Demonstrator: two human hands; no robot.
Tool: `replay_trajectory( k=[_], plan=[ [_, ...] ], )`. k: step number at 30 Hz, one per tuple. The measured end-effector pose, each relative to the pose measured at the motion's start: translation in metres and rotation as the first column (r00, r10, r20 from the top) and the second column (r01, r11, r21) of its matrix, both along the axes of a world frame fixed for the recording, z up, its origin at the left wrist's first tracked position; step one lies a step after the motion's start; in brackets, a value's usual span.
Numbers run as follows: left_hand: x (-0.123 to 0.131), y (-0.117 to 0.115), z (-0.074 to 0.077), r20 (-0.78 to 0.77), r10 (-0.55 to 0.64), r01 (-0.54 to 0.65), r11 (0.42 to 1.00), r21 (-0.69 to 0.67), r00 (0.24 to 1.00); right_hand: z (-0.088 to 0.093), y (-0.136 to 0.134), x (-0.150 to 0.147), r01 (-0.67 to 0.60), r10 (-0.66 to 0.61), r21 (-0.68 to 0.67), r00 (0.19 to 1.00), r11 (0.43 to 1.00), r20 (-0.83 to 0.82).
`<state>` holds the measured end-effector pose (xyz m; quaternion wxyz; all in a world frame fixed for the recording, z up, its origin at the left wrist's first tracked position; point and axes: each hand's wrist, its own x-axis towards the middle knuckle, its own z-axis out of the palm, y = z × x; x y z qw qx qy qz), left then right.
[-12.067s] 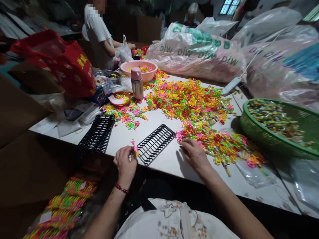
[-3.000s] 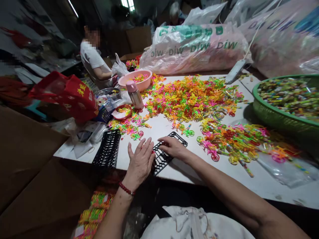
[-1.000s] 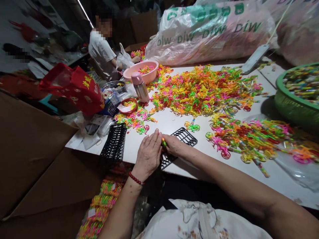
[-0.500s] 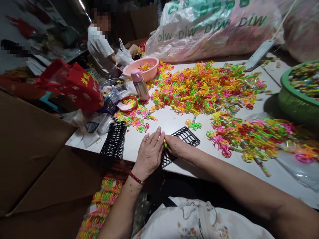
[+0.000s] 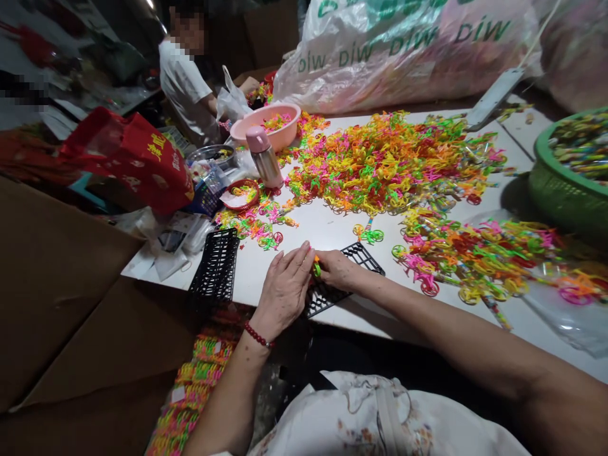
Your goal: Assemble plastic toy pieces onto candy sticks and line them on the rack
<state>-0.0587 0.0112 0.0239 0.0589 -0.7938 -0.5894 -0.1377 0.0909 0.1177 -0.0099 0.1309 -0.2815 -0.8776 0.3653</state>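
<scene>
My left hand (image 5: pixel 284 285), with a red bead bracelet at the wrist, lies with its fingers stretched out flat and close together. It covers the left end of a black plastic grid rack (image 5: pixel 363 256). Beside it, my right hand (image 5: pixel 338 269) is closed over the same rack, its fingertips on a small green and orange plastic toy (image 5: pixel 316 267). Most of that toy is hidden between the hands. Just beyond the rack lies a loose toy bicycle (image 5: pixel 370 234) with green and yellow wheels.
A big heap of coloured plastic toys (image 5: pixel 375 164) spreads behind, with a smaller pile (image 5: pixel 479 253) to the right. Black racks (image 5: pixel 216 263) are stacked at left. Around stand a thermos (image 5: pixel 264 161), a pink basin (image 5: pixel 287 136), a green basket (image 5: pixel 565 190) and a co-worker (image 5: pixel 183 82).
My right hand has shifted slightly to the right, and more of the green and orange toy shows between the hands. My left hand stays nearly in place. The view has tilted a little.
</scene>
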Motion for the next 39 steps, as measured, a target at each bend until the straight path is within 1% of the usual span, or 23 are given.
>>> replay_trajectory(
  k=[2, 4, 7, 10, 12, 15, 18, 20, 23, 25, 27, 31, 34, 35, 37, 38, 39],
  plan=[
    [0.0, 0.0, 0.0, 0.007, -0.006, 0.006, 1.0, -0.005, 1.0, 0.001, 0.001, 0.003, 0.006, -0.007, -0.026, 0.999, 1.0, -0.04],
    [0.001, 0.001, 0.001, 0.009, -0.012, 0.012, 1.0, -0.009, 1.0, 0.001, 0.001, 0.005, -0.005, 0.005, -0.007, 0.999, 1.0, -0.054],
    [0.002, 0.0, 0.001, 0.001, -0.018, 0.018, 1.0, -0.02, 1.0, 0.0, 0.0, 0.006, -0.026, 0.028, 0.077, 0.999, 0.997, -0.02],
    [0.004, -0.001, 0.002, -0.008, -0.015, 0.015, 1.0, -0.017, 1.0, 0.0, -0.001, 0.006, -0.024, 0.02, 0.146, 0.999, 0.989, 0.027],
    [0.005, -0.001, 0.002, -0.01, -0.007, 0.007, 1.0, -0.018, 1.0, 0.0, 0.002, 0.007, -0.01, 0.006, 0.106, 0.999, 0.994, 0.041],
    [0.005, -0.001, 0.003, -0.004, -0.003, 0.003, 1.0, -0.015, 1.0, 0.002, 0.008, 0.009, 0.013, -0.013, 0.0, 0.999, 1.0, 0.035],
    [0.005, -0.001, 0.003, 0.004, -0.009, 0.009, 1.0, -0.014, 1.0, 0.004, 0.01, 0.009, 0.02, -0.02, -0.022, 1.0, 1.0, 0.017],
    [0.005, -0.001, 0.003, 0.007, -0.006, 0.006, 1.0, -0.014, 1.0, 0.005, 0.009, 0.007, -0.007, 0.006, 0.012, 0.999, 1.0, 0.037],
    [0.004, -0.002, 0.002, 0.012, 0.005, -0.005, 1.0, -0.011, 1.0, 0.003, 0.004, 0.004, -0.066, 0.048, 0.135, 0.99, 0.989, 0.129],
    [0.005, -0.003, 0.001, 0.01, 0.005, -0.005, 1.0, -0.012, 1.0, -0.002, 0.001, 0.001, -0.084, 0.051, 0.202, 0.986, 0.976, 0.161],
    [0.006, -0.003, 0.0, -0.003, 0.006, -0.006, 1.0, -0.007, 1.0, -0.01, -0.003, 0.0, -0.077, 0.043, 0.23, 0.988, 0.97, 0.149],
    [0.009, -0.004, 0.001, -0.053, 0.032, -0.031, 0.999, 0.008, 0.998, -0.019, -0.013, 0.001, 0.008, -0.028, 0.216, 0.996, 0.976, 0.089],
    [0.011, -0.005, 0.002, -0.079, 0.067, -0.064, 0.997, 0.037, 0.995, -0.017, -0.012, 0.016, 0.053, -0.055, 0.196, 0.998, 0.979, 0.007],
    [0.011, -0.006, 0.003, -0.086, 0.077, -0.073, 0.996, 0.05, 0.993, -0.014, -0.009, 0.024, 0.089, -0.087, 0.204, 0.996, 0.975, -0.022],
    [0.011, -0.006, 0.005, -0.093, 0.082, -0.075, 0.994, 0.075, 0.992, -0.007, 0.006, 0.046, 0.21, -0.212, 0.269, 0.977, 0.94, -0.021],
    [0.011, -0.005, 0.006, -0.094, 0.07, -0.062, 0.994, 0.085, 0.993, -0.003, 0.016, 0.058, 0.272, -0.294, 0.327, 0.956, 0.905, 0.02],
    [0.01, -0.004, 0.007, -0.094, 0.049, -0.041, 0.995, 0.092, 0.994, 0.001, 0.028, 0.069, 0.302, -0.366, 0.4, 0.926, 0.865, 0.092]
  ],
)
